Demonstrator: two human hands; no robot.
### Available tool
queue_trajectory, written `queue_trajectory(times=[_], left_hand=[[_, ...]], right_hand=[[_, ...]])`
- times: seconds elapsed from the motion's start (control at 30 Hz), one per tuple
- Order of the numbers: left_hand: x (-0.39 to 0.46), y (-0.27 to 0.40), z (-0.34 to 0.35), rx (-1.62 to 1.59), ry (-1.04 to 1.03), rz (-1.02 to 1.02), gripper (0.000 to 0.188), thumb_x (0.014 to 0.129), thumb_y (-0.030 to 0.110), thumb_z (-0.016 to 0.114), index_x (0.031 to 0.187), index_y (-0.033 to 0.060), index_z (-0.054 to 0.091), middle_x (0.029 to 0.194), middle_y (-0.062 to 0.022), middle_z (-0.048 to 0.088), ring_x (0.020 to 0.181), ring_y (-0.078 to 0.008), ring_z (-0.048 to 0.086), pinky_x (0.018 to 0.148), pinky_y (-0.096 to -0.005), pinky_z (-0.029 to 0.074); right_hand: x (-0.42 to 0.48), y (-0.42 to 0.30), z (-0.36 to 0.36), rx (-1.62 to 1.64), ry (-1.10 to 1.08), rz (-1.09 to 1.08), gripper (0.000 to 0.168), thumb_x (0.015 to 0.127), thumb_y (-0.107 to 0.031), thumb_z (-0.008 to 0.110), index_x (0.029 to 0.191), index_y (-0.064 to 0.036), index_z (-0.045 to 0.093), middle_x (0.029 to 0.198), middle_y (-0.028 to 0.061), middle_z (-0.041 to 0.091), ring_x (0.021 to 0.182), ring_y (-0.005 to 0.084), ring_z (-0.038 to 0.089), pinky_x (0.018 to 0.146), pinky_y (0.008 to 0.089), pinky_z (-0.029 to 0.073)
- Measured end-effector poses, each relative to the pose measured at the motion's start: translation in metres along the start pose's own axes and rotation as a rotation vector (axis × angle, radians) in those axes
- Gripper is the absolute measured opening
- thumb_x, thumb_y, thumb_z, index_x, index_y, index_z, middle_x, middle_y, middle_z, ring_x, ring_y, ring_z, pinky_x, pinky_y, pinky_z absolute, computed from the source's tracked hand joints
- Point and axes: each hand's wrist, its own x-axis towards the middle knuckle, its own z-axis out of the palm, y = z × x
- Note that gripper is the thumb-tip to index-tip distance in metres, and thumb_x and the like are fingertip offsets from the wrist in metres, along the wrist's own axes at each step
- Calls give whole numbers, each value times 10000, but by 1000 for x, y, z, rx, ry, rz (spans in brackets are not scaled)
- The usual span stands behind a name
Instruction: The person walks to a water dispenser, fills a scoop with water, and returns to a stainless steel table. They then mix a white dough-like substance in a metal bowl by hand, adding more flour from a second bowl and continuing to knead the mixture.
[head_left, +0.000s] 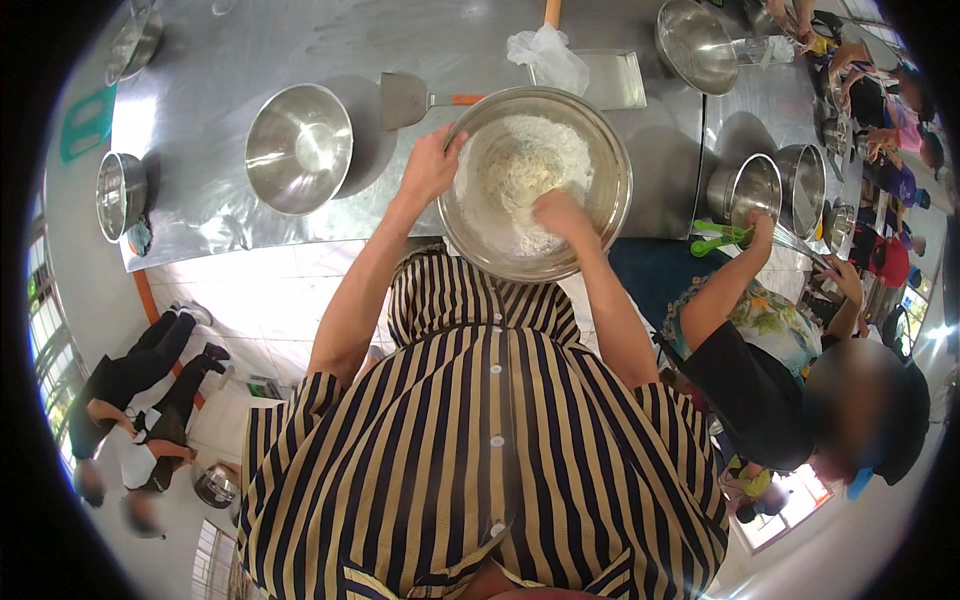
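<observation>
A large stainless steel mixing bowl (613, 217) stands at the table's near edge, close against my striped shirt. My left hand (436, 163) grips its left rim, thumb over the edge. Inside lies white flour (559, 142), with a yellowish, crumbly wet patch (517, 174) in the middle. My right hand (564, 217) reaches down into the bowl, at the lower right of the mixture. It is blurred and its fingers are partly hidden, so whether they hold any mixture cannot be told.
Left stands another steel bowl (298, 150); behind mine lie a wide scraper (405, 101), a metal dustpan-like tray (611, 79) and a crumpled plastic bag (551, 58). At right, a co-worker's hand (760, 225) is at a steel pot (757, 184), near green measuring spoons (716, 238).
</observation>
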Motion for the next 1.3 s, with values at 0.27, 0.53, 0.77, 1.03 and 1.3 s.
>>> queue_trajectory(times=[0.27, 0.53, 0.77, 1.03, 1.3], left_hand=[[-7, 2, 3, -6, 42, 15, 330, 976, 275, 522, 1007, -46, 589, 686, -252, 557, 622, -394, 505, 626, -439, 427], [-10, 2, -1, 3, 22, -38, 288, 967, 245, 523, 1046, -19, 607, 764, -289, 583, 726, -482, 549, 659, -465, 442], [-8, -4, 2, -8, 91, 15, 298, 965, 255, 530, 1051, -19, 609, 763, -284, 600, 742, -486, 563, 666, -475, 446], [-4, 6, 5, -18, -8, 4, 348, 983, 291, 513, 1059, -37, 603, 669, -238, 554, 572, -311, 495, 610, -410, 428], [-12, -4, -2, -21, 13, -49, 313, 966, 271, 529, 987, -34, 596, 772, -300, 594, 801, -502, 561, 686, -507, 441]], right_hand=[[24, -64, 41, -402, 385, -294, 351, 797, -249, 634, 974, 49, 693, 988, 292, 665, 968, 378, 659, 843, 443, 530], [16, -39, -17, 14, 406, 116, 415, 806, -286, 646, 966, 96, 670, 1027, 299, 653, 1004, 416, 637, 893, 489, 500], [2, -45, 26, -165, -39, -249, 367, 845, -265, 612, 1014, 55, 669, 1079, 263, 642, 995, 379, 644, 877, 504, 504], [38, -38, 5, -103, 475, 12, 370, 809, -281, 633, 894, 75, 682, 913, 297, 661, 843, 393, 670, 802, 472, 528], [-3, -12, -13, 131, 164, 145, 476, 787, -257, 652, 1029, 152, 614, 992, 349, 630, 1050, 432, 602, 954, 472, 444]])
